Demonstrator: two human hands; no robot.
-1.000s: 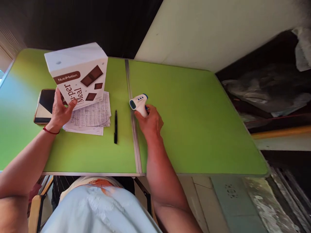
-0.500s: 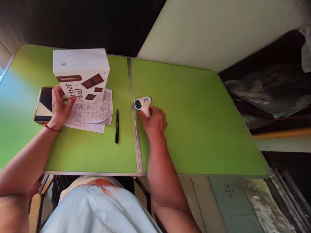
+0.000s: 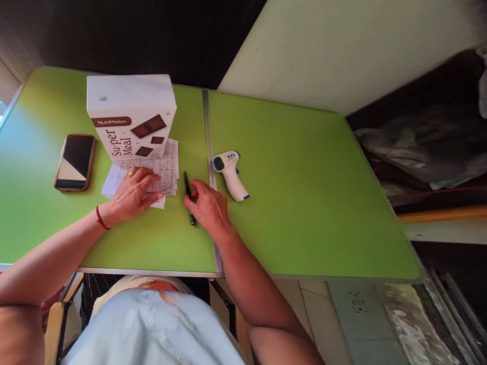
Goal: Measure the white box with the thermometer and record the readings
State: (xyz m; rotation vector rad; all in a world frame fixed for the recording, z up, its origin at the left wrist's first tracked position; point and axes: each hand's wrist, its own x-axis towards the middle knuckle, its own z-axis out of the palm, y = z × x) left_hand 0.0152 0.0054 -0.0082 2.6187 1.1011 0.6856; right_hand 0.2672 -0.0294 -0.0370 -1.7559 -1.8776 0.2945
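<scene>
My left hand (image 3: 135,191) lies open, fingers spread, on a stack of written papers (image 3: 170,165). Behind it, a white box (image 3: 131,119) printed with brown shapes and "Super Meal" stands upright at the back of the papers. My right hand (image 3: 208,205) has its thumb and fingers around the middle of a black pen (image 3: 192,219), which is low at the table surface. Just right of that hand, a white and blue infrared thermometer (image 3: 233,178) lies on the table. Left of the papers rests a smartphone (image 3: 75,163) in a brown case.
The green folding table (image 3: 304,203) has a metal seam (image 3: 208,129) down its middle. A pale wall (image 3: 304,56) and a dark panel (image 3: 125,35) border its back. Shelving with a plastic-wrapped bundle (image 3: 414,147) stands at the right.
My left hand has left the box and come down onto the papers. My right hand has released the thermometer and moved left to the pen, which now sits slightly turned.
</scene>
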